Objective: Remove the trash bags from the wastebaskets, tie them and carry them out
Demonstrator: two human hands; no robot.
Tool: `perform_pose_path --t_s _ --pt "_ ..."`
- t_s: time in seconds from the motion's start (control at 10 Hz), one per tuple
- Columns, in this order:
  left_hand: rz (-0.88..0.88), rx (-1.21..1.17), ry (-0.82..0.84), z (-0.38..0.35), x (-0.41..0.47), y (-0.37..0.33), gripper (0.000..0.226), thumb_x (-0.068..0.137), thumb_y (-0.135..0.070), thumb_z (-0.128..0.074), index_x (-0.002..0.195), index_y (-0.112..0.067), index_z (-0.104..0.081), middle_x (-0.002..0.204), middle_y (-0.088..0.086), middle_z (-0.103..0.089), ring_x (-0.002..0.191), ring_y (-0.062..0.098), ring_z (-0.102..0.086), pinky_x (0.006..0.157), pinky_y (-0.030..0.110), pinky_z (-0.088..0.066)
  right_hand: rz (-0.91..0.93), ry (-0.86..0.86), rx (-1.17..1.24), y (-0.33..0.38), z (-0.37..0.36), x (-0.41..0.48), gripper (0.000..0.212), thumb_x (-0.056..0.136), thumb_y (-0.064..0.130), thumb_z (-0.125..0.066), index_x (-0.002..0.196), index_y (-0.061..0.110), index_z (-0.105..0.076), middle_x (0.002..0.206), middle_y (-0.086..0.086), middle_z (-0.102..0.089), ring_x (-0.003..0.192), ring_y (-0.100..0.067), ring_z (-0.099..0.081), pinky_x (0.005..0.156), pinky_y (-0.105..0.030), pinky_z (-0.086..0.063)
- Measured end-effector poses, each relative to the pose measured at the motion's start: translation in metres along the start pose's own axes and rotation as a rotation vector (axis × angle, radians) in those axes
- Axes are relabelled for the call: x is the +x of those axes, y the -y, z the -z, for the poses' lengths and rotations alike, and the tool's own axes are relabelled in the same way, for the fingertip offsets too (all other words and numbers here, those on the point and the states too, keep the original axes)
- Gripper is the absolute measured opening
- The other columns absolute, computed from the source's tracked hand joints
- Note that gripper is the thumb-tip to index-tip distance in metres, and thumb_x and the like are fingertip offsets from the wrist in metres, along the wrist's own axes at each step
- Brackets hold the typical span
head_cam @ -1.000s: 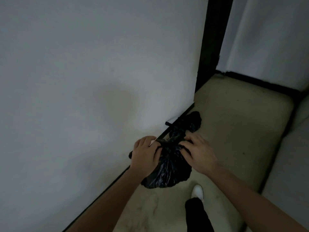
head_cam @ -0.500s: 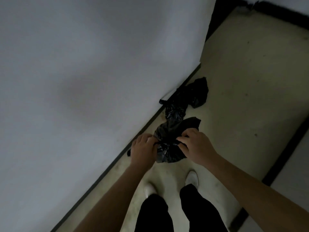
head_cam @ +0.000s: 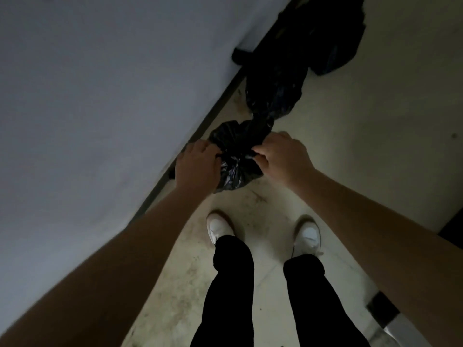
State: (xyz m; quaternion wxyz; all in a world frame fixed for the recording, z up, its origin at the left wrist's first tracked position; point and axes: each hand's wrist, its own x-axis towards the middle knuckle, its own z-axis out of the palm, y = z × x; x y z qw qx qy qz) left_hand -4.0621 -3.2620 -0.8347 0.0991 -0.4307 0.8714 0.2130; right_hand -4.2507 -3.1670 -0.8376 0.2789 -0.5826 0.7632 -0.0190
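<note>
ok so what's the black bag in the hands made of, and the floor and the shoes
The black bag looks like thin glossy plastic film: it crinkles into fine pleats with small shiny highlights where it is gathered. The floor is hard, pale and matte, probably tile or concrete, stained and speckled. The shoes are white and smooth, perhaps leather or synthetic; too dim to tell.

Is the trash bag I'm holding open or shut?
Shut: left hand and right hand pinch the trash bag at its bunched neck. Knot: cannot tell.

Dim indoor corridor, building type unclear: plain white wall (head_cam: 100,121), dark baseboard (head_cam: 203,122), stained beige floor (head_cam: 375,151).
</note>
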Motion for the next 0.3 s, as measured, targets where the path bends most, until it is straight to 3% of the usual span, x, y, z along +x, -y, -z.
perform_pose_path --t_s 0.2,0.3 --pt "-0.045 0.127 0.209 -0.071 0.036 0.045 0.031 0.1 -0.019 -0.047 0.127 -0.013 -0.062 0.131 0.016 -0.056 0.118 0.036 -0.051 0.093 0.047 -0.043 -0.054 0.124 -0.036 -0.012 -0.081 0.045 0.029 0.101 0.036 -0.052 0.123 0.025 -0.068 0.115 -0.011 -0.059 0.111 -0.034 -0.053 0.086 -0.041 -0.043" --pt "-0.02 0.148 0.229 -0.081 0.036 0.051 0.032 0.101 -0.017 -0.047 0.129 -0.011 -0.059 0.131 0.018 -0.054 0.117 0.036 -0.051 0.092 0.047 -0.045 -0.081 0.112 -0.047 -0.014 -0.093 0.046 0.029 0.102 0.034 -0.051 0.122 0.024 -0.068 0.114 -0.012 -0.06 0.109 -0.033 -0.055 0.083 -0.039 -0.044"
